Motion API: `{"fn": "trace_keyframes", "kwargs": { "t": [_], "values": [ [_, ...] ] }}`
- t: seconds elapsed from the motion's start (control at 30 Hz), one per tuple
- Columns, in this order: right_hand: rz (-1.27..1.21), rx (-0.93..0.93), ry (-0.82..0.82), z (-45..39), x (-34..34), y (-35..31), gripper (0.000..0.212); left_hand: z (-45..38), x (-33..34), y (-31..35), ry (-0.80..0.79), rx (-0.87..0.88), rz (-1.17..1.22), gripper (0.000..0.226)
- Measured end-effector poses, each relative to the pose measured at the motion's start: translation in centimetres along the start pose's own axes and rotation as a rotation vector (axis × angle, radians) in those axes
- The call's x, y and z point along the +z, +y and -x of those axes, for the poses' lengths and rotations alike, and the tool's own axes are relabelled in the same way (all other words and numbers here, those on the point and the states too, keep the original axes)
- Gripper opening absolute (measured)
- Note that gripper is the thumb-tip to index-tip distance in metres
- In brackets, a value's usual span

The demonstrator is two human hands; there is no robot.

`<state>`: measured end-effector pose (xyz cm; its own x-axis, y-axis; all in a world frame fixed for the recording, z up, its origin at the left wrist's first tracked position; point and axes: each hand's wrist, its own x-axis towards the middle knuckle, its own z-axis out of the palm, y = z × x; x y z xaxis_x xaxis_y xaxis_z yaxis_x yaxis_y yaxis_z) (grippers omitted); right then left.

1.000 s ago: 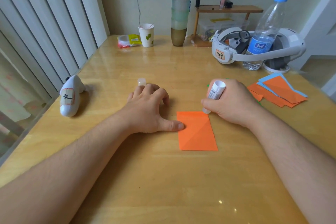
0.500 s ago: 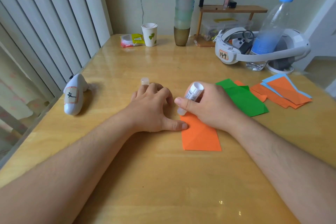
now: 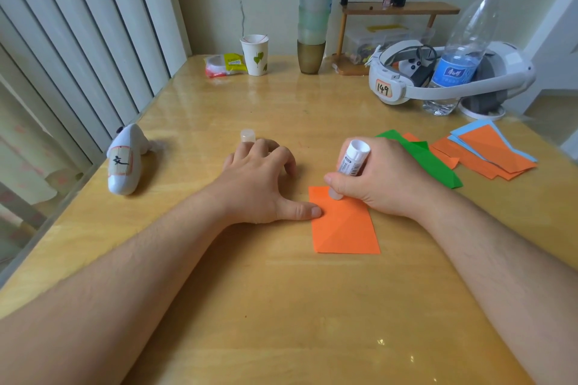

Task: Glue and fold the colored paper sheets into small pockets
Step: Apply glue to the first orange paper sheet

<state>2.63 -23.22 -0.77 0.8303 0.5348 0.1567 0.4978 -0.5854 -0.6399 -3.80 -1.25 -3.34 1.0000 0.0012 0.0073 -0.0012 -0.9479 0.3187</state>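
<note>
My right hand (image 3: 380,176) grips the glue stick (image 3: 352,162), fingers and thumb curled round its barrel. The stick tilts, its base up and to the right, its tip down on the far left corner of the orange sheet (image 3: 344,225). That sheet lies flat on the table (image 3: 281,306) just in front of me, a faint diagonal crease showing across it.

My left hand (image 3: 261,180) rests on the table left of the sheet, holding nothing, its fingers loosely bent. Its thumb (image 3: 300,211) stretches right and presses the sheet's left edge. Just beyond my fingertips stands the glue cap (image 3: 247,136).

To the right, partly behind my right hand, lies a green sheet (image 3: 434,162), and further right a loose pile of orange and blue sheets (image 3: 491,153).

Near the table's left edge lies a white controller (image 3: 125,162). At the far side stand a paper cup (image 3: 255,55), a stack of cups (image 3: 312,22), a small shelf (image 3: 400,8), a headset (image 3: 438,75) and a water bottle (image 3: 463,50).
</note>
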Motion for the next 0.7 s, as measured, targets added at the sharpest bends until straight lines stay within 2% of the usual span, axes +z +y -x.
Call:
{"fn": "trace_keyframes", "kwargs": {
  "t": [0.37, 0.53, 0.6, 0.7],
  "values": [
    [0.067, 0.022, -0.009, 0.5, -1.7, 0.8, 0.022, 0.0, -0.1, 0.0, -0.001, 0.003, -0.001, 0.083],
    [-0.012, 0.055, 0.021, 0.5, -2.0, 1.6, 0.017, 0.0, 0.0, -0.1, -0.003, 0.004, 0.001, 0.083],
    [-0.082, 0.071, 0.106, 0.3, -2.0, 2.0, 0.023, 0.0, 0.0, -0.1, -0.005, 0.004, 0.001, 0.083],
    [-0.222, 0.069, 0.221, 0.2, -1.3, 1.5, 0.047, 0.0, -0.1, 0.0, -0.007, 0.003, 0.001, 0.082]
  ]
}}
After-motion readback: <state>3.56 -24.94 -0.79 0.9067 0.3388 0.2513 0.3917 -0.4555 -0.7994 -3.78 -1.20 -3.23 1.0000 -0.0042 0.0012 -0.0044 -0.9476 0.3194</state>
